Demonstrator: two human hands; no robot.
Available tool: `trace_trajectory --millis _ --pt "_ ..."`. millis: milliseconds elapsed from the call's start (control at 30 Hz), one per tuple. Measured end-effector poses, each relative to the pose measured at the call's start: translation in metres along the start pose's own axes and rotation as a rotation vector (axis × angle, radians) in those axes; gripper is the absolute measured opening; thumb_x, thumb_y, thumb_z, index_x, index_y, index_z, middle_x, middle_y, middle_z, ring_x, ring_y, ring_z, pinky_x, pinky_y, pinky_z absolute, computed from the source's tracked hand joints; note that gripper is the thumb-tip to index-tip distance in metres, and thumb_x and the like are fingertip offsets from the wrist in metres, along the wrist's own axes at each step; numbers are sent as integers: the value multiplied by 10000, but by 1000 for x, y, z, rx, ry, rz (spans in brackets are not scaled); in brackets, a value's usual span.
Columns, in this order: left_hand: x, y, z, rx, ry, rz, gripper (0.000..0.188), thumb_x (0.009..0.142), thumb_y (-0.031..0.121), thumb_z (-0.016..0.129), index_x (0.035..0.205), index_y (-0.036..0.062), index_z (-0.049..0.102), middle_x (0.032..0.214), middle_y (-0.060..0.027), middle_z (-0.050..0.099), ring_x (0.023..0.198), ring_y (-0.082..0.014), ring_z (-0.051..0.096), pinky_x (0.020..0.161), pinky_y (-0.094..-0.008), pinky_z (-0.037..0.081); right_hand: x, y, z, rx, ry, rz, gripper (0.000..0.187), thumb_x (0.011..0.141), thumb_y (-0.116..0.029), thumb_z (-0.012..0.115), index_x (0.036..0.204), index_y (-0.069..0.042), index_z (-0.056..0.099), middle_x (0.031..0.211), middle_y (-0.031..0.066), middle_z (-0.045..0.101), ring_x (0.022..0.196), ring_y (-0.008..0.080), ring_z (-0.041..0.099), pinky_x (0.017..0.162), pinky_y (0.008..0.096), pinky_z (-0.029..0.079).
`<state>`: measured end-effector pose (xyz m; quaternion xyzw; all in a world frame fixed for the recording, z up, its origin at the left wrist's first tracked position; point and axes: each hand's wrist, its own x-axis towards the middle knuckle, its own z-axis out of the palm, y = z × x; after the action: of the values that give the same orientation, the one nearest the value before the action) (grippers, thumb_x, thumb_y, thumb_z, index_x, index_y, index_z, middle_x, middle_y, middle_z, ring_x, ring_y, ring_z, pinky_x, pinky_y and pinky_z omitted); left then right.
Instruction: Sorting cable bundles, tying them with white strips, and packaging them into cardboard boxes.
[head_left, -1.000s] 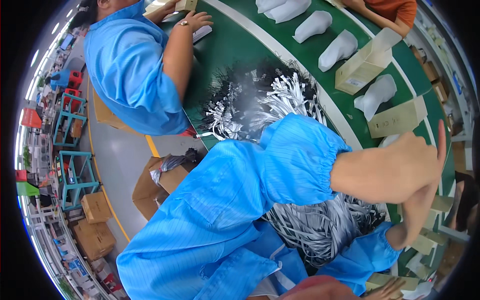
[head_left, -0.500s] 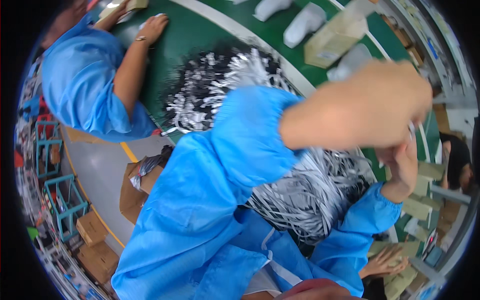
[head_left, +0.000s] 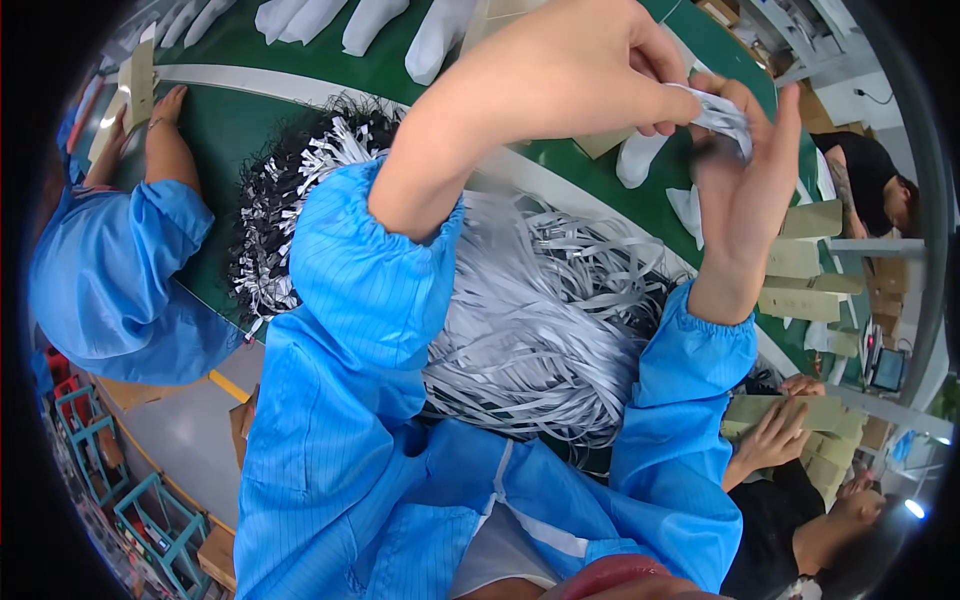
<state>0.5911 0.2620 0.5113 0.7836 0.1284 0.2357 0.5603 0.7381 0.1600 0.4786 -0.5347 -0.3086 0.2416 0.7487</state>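
My left hand (head_left: 550,75) reaches across from the left, its thumb and fingers pinching one end of a folded silver-grey strip (head_left: 722,118). The strip's other part lies in the curled fingers of my right hand (head_left: 745,165), whose thumb side stands up and whose palm faces left. Both hands are raised above the green table. Beneath my forearms lies a large heap of long silver-grey flat strips (head_left: 540,330), close to my body. To its left the strips' bunched ends (head_left: 290,200) show black and silver.
Several white wrapped items (head_left: 440,40) lie on the green table (head_left: 225,135) beyond a pale rail. A co-worker in blue (head_left: 120,270) handles a carton at the left. At the right, cartons (head_left: 800,300) stand near a co-worker's hands (head_left: 775,435) and a person in black (head_left: 855,165).
The view has shifted, and the scene sits differently in it. My blurred left hand has come to rest beside my right hand, and the folded strip between them shows plainly.
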Motion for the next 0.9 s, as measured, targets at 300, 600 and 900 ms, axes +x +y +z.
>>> trace_trajectory --millis 300,600,900 --pt "16 -9 30 -228 -62 150 232 920 125 685 985 -97 683 770 -137 686 664 -132 653 589 -299 497 39 -5 -79 958 -362 252 307 1050 -236 540 790 -74 523 691 -35 492 534 56 411 543 201 354" --pt "36 -29 67 778 616 482 634 796 -20 761 1376 11 508 1077 -221 663 793 -373 687 731 -427 560 51 -23 -102 871 -330 170 245 1067 -235 519 956 -19 484 726 7 381 595 94 332 461 227 298" --pt "55 -89 88 300 465 223 766 883 92 756 1502 91 305 844 -103 597 692 -326 617 645 -410 532 59 -9 -89 572 -210 -160 424 1072 -446 476 910 -56 429 805 26 320 703 151 315 592 302 348"
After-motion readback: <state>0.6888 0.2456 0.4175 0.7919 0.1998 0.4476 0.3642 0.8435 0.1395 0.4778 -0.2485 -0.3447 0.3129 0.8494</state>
